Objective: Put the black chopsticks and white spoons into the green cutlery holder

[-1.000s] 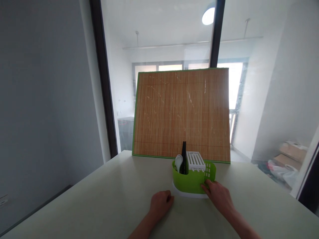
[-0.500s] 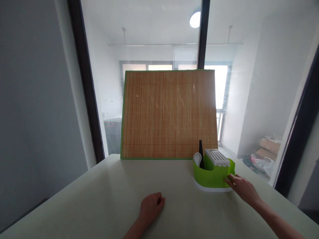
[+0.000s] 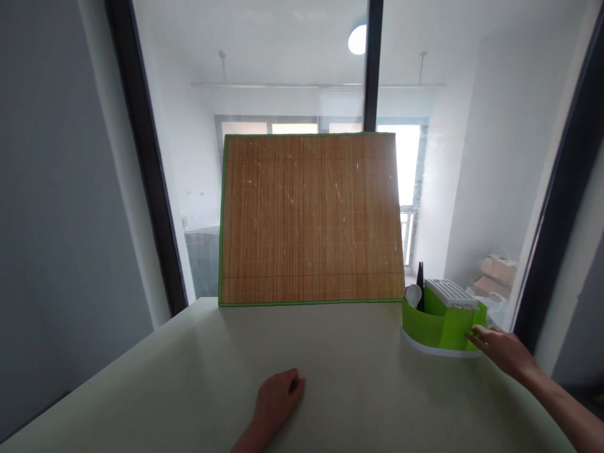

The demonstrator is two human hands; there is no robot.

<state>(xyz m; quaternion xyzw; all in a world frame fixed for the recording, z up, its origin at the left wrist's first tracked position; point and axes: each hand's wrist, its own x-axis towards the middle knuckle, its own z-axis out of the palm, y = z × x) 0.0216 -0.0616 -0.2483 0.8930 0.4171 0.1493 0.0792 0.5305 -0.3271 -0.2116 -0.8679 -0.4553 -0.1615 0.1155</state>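
A bright green utensil holder (image 3: 427, 328) with a white base stands at the right side of the table. A white slotted rack (image 3: 452, 294) tops its raised part. In its left compartment are a white spoon (image 3: 413, 296) and a black upright utensil with two prongs (image 3: 420, 286), whose lower ends are hidden. My right hand (image 3: 503, 349) grips the holder at its right end, thumb and fingers on the wall. My left hand (image 3: 278, 396) rests on the tabletop, curled into a loose fist with nothing visible in it, well apart from the holder.
A bamboo mat (image 3: 311, 220) with green edging stands upright at the back of the white table (image 3: 306, 336), against a glass partition. Its lower right corner is close to the holder. Behind the glass, boxes and bags (image 3: 495, 274) lie at the right.
The utensil holder has slid right along the table with my right hand on it, away from in front of the mat. My left hand stays about where it was; the view has turned slightly right.
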